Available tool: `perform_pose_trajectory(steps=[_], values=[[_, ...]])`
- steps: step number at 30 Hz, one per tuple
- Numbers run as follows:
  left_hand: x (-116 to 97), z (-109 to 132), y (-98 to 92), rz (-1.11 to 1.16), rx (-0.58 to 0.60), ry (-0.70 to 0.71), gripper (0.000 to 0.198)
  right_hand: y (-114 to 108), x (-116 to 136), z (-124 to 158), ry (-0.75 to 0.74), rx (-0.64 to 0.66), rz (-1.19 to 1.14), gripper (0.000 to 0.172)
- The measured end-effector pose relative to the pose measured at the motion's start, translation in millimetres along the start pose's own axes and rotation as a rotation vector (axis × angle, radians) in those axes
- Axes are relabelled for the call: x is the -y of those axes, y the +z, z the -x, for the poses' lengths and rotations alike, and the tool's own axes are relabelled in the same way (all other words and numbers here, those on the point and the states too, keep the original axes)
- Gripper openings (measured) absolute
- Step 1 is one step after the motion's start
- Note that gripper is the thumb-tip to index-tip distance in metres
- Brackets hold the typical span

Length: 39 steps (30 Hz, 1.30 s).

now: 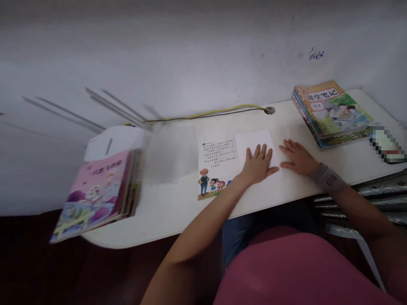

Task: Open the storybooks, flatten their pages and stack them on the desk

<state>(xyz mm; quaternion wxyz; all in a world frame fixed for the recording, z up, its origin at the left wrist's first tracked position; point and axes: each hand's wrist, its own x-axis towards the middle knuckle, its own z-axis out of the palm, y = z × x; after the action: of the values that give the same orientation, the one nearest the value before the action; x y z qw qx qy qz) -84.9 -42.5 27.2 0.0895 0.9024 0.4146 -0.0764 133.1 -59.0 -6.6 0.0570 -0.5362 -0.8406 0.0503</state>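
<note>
Illustrated page (219, 169), white, lying near front edge of desk (165, 212): cartoon figures along nearer end, lines of black print above. Blank white sheet (254, 137) at its right; cannot tell whether joined. Left hand (258, 165) flat on sheet, fingers spread, gripping nothing. Right hand (299, 157) palm-down just beside, fingers extended, empty. Farther: textbook stack (337, 110), yellow cable (222, 111) along wall (203, 63).

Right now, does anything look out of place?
Yes: the pink-covered book juts askew past the left end of the table, and blue scribbles mar the wall. The white sheet under the left hand shows nothing odd.
</note>
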Motion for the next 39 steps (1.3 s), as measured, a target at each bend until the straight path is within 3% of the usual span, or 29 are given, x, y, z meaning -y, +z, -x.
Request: perform_pose_trajectory(steps=[39], values=[[-7.9,-12.2,5.1,-0.001,-0.026,0.033,0.083,0.3,1.5,-0.2,-0.009,-0.01,0.02,0.074]])
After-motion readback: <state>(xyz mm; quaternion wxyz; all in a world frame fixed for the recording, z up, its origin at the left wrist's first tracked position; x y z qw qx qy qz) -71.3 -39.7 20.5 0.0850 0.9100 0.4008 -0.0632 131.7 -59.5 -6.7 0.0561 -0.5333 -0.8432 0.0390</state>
